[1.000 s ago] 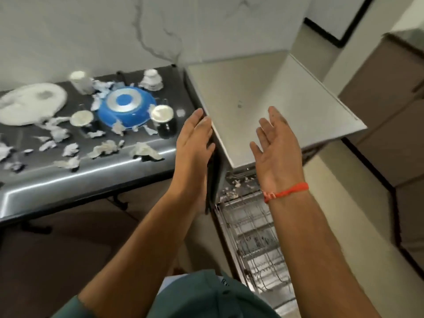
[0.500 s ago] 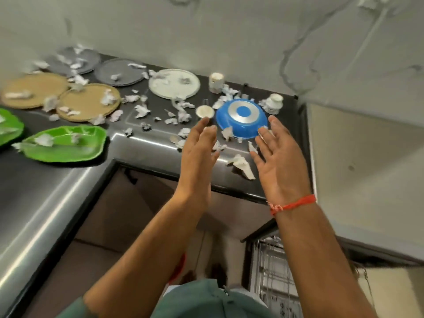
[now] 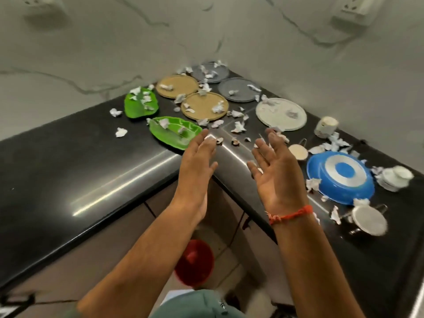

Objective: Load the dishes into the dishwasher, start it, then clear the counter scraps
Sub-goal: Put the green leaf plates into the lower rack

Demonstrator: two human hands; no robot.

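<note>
Dishes strewn with white paper scraps (image 3: pixel 238 127) cover the black L-shaped counter (image 3: pixel 91 161). Two green leaf-shaped plates (image 3: pixel 174 131) lie at the left, two tan round plates (image 3: pixel 204 105) and two grey plates (image 3: pixel 238 89) behind, a white plate (image 3: pixel 281 114) to the right. An upturned blue bowl (image 3: pixel 340 176) sits at the right with small steel cups (image 3: pixel 369 220) and white cups (image 3: pixel 325 126) around it. My left hand (image 3: pixel 197 166) and my right hand (image 3: pixel 275 171) hover open over the counter's inner corner, holding nothing. The dishwasher is out of view.
A red bucket (image 3: pixel 195 262) stands on the floor below the counter corner. Marbled wall runs behind the counter, with wall sockets (image 3: pixel 351 10) high up. Bare counter stretches along the left arm of the L.
The view has swung left from the dishwasher to the counter corner. Both open hands have travelled with it and now hover near the green plate and scraps.
</note>
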